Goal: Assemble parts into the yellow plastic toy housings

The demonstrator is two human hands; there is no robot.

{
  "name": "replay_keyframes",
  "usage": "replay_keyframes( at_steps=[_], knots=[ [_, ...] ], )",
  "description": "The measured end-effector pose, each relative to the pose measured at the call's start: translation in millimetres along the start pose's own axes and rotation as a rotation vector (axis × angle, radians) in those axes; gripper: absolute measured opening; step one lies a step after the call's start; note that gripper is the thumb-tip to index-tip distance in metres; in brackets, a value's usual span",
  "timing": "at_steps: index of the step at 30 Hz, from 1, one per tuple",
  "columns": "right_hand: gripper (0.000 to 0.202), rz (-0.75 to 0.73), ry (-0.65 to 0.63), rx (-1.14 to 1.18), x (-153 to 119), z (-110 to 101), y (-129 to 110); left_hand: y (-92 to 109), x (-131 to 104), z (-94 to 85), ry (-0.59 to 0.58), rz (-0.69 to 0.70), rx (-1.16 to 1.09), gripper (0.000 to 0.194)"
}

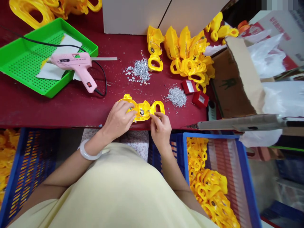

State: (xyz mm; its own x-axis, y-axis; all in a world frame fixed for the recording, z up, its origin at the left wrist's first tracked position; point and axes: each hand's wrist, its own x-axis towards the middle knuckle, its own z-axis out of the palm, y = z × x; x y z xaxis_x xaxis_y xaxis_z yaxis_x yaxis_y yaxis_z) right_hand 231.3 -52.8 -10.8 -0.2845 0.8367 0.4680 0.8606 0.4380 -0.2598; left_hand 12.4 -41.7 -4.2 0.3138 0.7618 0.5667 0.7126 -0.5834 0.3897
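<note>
A yellow plastic toy shell [144, 107] lies hollow side up at the table's front edge, with a round metal part and thin wires inside and a ring-shaped handle at its right end. My left hand [120, 117] is closed over the shell's left part, fingers bent onto it. At the handle end, my right hand [161, 126] pinches at the shell's lower rim beside the ring; whether a wire or small part sits between the fingertips is too small to tell. Behind the shell are a pile of silvery round pieces [142, 70] and a heap of small screws [177, 96].
A pink glue gun [75, 63] rests on a green tray [86, 50], its black cord trailing. More yellow shells [185, 47] stand at the back right, near two red boxes [199, 99]. An electric screwdriver [239, 123] juts in from the right above a blue crate [247, 177].
</note>
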Motion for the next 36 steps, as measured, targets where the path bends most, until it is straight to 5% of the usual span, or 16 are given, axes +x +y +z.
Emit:
replay_keyframes(
  at_steps=[12,16,21,23,29,36],
  knots=[
    [0.027,0.037,0.189,0.185,-8.5,-7.0,-11.6,-0.1,5.8,-11.4,-0.029,-0.009,-0.113,0.030],
    [0.025,0.071,0.097,0.332,-18.1,-5.4,-23.9,-16.6,21.7,-15.6,-0.013,-0.111,-0.019,0.028],
    [0.022,0.152,-0.096,0.508,-31.7,0.5,-36.5,-40.5,39.1,-13.2,-0.337,-0.223,0.065,0.035],
    [0.020,0.242,-0.198,0.605,-35.5,2.0,-41.6,-43.7,38.9,-11.8,-0.373,-0.290,-0.012,0.029],
    [0.024,0.570,-0.457,0.915,-36.6,1.3,-61.4,-26.0,18.7,-7.5,-0.152,-0.336,-0.221,0.010],
    [0.026,0.670,-0.304,0.992,-20.9,-6.8,-58.5,19.8,-19.4,-13.9,0.236,-0.395,-0.302,0.013]
  ],
)
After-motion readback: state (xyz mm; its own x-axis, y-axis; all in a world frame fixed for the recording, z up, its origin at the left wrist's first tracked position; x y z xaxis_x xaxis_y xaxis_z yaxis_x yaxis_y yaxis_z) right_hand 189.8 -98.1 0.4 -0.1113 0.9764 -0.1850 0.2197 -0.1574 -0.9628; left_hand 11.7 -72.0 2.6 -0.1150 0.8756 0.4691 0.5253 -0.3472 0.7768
